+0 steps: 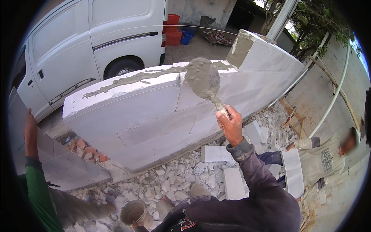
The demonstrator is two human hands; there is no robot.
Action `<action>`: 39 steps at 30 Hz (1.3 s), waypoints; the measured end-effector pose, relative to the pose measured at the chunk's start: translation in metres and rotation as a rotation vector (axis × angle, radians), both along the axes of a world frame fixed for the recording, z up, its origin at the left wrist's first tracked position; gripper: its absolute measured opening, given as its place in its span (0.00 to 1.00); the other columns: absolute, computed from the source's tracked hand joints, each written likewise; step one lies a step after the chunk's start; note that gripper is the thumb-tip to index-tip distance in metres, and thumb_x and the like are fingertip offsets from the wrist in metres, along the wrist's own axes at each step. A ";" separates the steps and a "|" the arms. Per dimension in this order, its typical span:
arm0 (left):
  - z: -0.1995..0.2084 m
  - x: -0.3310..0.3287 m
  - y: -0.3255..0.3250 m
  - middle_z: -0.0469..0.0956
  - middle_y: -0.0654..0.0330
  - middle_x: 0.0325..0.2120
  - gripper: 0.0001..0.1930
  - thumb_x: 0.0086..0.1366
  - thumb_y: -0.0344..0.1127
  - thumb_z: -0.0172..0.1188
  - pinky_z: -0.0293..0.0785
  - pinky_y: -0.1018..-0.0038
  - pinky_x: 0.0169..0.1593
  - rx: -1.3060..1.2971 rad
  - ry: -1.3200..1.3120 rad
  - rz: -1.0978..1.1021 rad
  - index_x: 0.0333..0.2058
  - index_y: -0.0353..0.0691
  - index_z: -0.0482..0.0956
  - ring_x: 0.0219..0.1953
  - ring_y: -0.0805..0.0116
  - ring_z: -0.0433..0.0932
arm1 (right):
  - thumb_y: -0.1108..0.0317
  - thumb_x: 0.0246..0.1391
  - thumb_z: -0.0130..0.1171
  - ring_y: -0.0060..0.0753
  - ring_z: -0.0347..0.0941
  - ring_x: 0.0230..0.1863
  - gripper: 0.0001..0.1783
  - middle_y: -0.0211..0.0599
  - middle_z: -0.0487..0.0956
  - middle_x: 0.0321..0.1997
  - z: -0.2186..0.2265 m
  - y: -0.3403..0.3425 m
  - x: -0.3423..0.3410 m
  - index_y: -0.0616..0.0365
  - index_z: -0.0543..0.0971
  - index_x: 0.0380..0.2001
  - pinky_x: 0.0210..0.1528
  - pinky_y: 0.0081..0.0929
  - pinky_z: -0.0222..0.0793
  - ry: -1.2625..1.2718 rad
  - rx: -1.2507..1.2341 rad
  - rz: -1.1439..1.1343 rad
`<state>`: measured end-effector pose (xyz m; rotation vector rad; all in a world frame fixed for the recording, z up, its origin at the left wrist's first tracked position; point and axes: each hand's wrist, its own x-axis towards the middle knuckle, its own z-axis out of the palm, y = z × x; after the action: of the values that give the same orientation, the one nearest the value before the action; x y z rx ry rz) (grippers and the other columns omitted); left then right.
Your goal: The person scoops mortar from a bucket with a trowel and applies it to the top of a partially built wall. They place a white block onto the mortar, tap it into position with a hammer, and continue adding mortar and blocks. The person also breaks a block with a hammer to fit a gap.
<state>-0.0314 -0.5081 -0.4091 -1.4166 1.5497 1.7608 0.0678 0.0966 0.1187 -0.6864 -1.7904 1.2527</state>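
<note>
My right hand [231, 125] is closed around the handle of a round trowel [199, 77], whose blade is coated with wet grey mortar. The blade is raised in front of the upper part of a white block wall [147, 94]. A rough strip of mortar [133, 79] runs along the wall's top, and a taller block [251, 48] stands at its right end with mortar on its side face. Low at the bottom edge, my left hand [136, 225] grips the rim of a grey bucket [133, 210]; only part of that hand shows.
At left, a co-worker's hand [30, 131] in a green sleeve touches another block wall. A second person at right holds a white block [292, 172]. Rubble [174, 179] and loose blocks [216, 153] cover the ground. A white van [77, 42] stands behind the wall; a string line crosses it.
</note>
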 end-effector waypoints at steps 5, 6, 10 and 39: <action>-0.035 -0.021 0.051 0.76 0.52 0.47 0.18 0.67 0.37 0.57 0.79 0.48 0.44 -0.016 0.001 -0.109 0.53 0.36 0.74 0.50 0.51 0.74 | 0.61 0.62 0.60 0.17 0.64 0.17 0.12 0.28 0.74 0.26 0.002 0.039 0.087 0.59 0.75 0.38 0.17 0.17 0.57 -0.039 -0.286 -0.038; -0.045 -0.026 0.066 0.76 0.52 0.47 0.18 0.67 0.37 0.57 0.79 0.48 0.44 -0.019 0.005 -0.122 0.53 0.36 0.74 0.50 0.50 0.74 | 0.61 0.62 0.60 0.17 0.64 0.18 0.12 0.28 0.73 0.26 0.014 0.053 0.099 0.59 0.75 0.38 0.18 0.17 0.57 -0.091 -0.205 -0.085; -0.097 -0.039 0.132 0.76 0.52 0.47 0.18 0.67 0.37 0.57 0.79 0.48 0.45 0.013 -0.007 -0.180 0.53 0.36 0.74 0.50 0.50 0.74 | 0.61 0.63 0.60 0.15 0.67 0.25 0.13 0.25 0.72 0.26 0.071 0.116 0.129 0.60 0.75 0.39 0.26 0.17 0.61 -0.430 0.474 -0.331; 0.013 0.091 0.149 0.77 0.52 0.46 0.19 0.66 0.37 0.59 0.78 0.47 0.47 -0.122 -0.023 0.039 0.53 0.36 0.75 0.50 0.49 0.74 | 0.77 0.50 0.58 0.38 0.73 0.52 0.21 0.32 0.77 0.44 0.356 0.392 0.123 0.45 0.82 0.48 0.59 0.39 0.62 -0.598 2.094 -0.559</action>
<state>0.0594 -0.3591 -0.3964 -1.5290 1.6530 1.6913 0.1906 0.4883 0.4750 -0.1304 -1.9794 -1.4019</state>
